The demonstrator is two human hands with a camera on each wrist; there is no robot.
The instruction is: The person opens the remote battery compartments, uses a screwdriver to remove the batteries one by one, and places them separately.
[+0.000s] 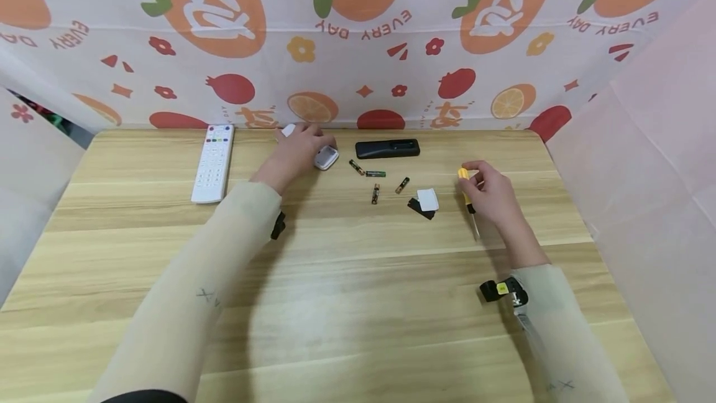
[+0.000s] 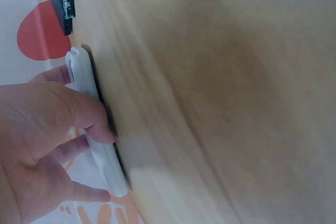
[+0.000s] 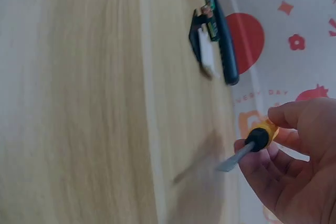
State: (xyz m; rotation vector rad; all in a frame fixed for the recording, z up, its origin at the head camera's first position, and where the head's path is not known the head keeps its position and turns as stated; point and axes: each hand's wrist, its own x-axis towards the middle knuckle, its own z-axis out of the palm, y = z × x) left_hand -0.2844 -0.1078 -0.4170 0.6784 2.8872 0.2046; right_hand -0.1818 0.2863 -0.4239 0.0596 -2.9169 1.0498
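The left hand (image 1: pixel 302 145) and the right hand (image 1: pixel 488 193) are both grasping, over a wood-grain table (image 1: pixel 335 303). A white push-button remote (image 1: pixel 214 163) lies at the left; a black remote (image 1: pixel 380 150) rests near the far edge, between the hands. The left thumb and fingers grip a rounded white handheld device (image 1: pixel 326 158) near that edge. The right fingers pinch a yellow-and-black flat-blade screwdriver (image 1: pixel 470 206), blade towards the person. A black cover (image 1: pixel 416 206) lies partly under a white square piece (image 1: pixel 427 199), near four small batteries (image 1: pixel 375 194).
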